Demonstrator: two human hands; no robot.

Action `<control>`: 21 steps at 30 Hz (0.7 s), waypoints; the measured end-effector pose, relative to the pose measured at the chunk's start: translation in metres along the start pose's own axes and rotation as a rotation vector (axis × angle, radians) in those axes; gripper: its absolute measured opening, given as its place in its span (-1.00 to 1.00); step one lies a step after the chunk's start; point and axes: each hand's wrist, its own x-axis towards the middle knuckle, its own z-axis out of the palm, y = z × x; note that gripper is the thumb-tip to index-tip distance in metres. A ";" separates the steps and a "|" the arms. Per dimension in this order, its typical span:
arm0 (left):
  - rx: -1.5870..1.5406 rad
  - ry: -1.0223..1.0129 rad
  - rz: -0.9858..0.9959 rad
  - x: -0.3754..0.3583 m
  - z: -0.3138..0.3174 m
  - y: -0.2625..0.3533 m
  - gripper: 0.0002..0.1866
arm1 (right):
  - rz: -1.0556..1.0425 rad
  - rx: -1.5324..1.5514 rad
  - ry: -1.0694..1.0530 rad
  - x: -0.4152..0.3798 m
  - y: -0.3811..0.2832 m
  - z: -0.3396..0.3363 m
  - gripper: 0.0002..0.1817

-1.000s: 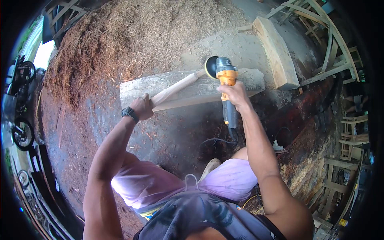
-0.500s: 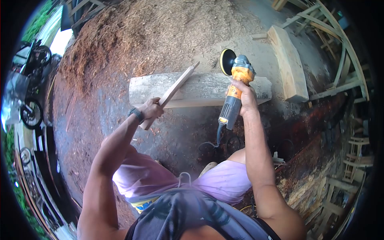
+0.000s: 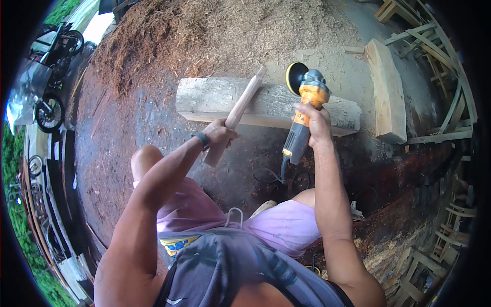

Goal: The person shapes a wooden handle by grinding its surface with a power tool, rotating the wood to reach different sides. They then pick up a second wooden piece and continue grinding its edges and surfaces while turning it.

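Observation:
My left hand (image 3: 221, 134) is wrapped round a tapered wooden leg (image 3: 243, 103), near its lower, thicker end. The thin tip of the leg points up and to the right, over a squared timber beam (image 3: 209, 97) on the ground. In my right hand (image 3: 318, 125) is a yellow and grey angle grinder (image 3: 314, 93), its body upright with the head at the top. A round sanding disc with a yellow rim (image 3: 295, 78) faces left, apart from the leg. The grinder's cord (image 3: 283, 171) hangs from its lower end.
Behind the beam lies a broad heap of wood shavings (image 3: 225, 30). A second timber block (image 3: 387, 92) stands to the right, near wooden frames (image 3: 450, 77). Motorcycles (image 3: 56, 71) are parked at far left. Loops of cord lie on the floor before me.
My left hand has shifted right with the wooden leg, which now stands more upright and nearer the disc. The view has turned slightly; my right hand still holds the grinder.

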 end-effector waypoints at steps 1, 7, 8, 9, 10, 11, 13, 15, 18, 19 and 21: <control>0.038 -0.023 -0.006 -0.003 -0.004 0.005 -0.40 | -0.012 -0.058 -0.027 0.000 0.004 -0.001 -0.58; 0.187 -0.112 -0.200 -0.026 -0.057 0.015 -0.45 | -0.061 -0.298 -0.096 0.005 0.024 0.001 -0.64; 0.188 -0.116 -0.202 -0.029 -0.061 0.015 -0.45 | -0.059 -0.298 -0.093 0.005 0.025 0.002 -0.64; 0.371 -0.056 -0.178 -0.036 -0.065 0.020 -0.47 | -0.067 -0.339 -0.102 0.006 0.026 0.004 -0.66; 0.552 0.005 -0.153 -0.040 -0.068 0.024 -0.50 | -0.074 -0.381 -0.112 0.008 0.027 0.005 -0.68; 0.659 0.040 -0.165 -0.040 -0.072 0.022 -0.58 | -0.069 -0.384 -0.108 0.011 0.031 0.005 -0.68; 0.724 0.081 -0.120 -0.044 -0.072 0.024 -0.59 | -0.078 -0.486 -0.116 0.018 0.036 0.005 -0.66; 0.794 0.159 -0.099 -0.044 -0.074 0.024 -0.62 | -0.063 -0.585 -0.091 0.021 0.038 0.008 -0.64; 0.969 0.220 -0.043 -0.031 -0.084 0.018 -0.63 | -0.057 -0.745 -0.044 0.026 0.037 0.014 -0.60; 0.972 0.224 -0.056 -0.028 -0.088 0.019 -0.62 | -0.060 -0.804 -0.020 0.028 0.037 0.016 -0.58; 0.937 0.200 -0.058 -0.023 -0.096 0.020 -0.62 | -0.057 -0.821 -0.006 0.034 0.038 0.015 -0.57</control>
